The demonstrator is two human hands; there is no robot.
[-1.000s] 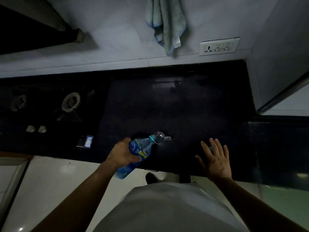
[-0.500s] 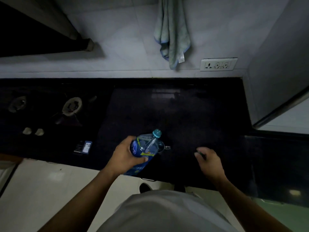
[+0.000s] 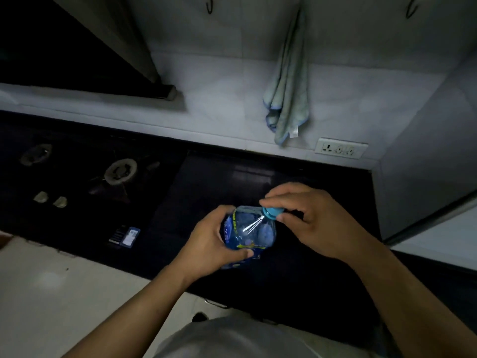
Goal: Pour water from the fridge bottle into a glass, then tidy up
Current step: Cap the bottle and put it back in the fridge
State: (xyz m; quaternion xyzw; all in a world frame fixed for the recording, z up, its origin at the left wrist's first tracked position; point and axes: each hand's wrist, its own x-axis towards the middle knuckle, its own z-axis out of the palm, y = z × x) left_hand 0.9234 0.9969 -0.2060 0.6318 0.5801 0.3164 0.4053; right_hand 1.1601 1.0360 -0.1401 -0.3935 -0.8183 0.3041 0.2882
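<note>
A: Head view: the left hand [image 3: 214,236] wraps the clear blue-labelled plastic bottle [image 3: 249,235] above the dark bench's [image 3: 232,177] front edge.

B: The right hand [image 3: 307,218] pinches its blue cap [image 3: 271,212]. Thin plastic likely dents; hold mid-body.

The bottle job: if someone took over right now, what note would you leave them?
Left hand: wrapped round the blue water bottle, held above the dark counter.
Right hand: fingertips pinching the blue cap.
Glass: not visible now, so whether the pouring is done can't be told.
Left: sort the cap, then return the bottle and tidy up.
</note>
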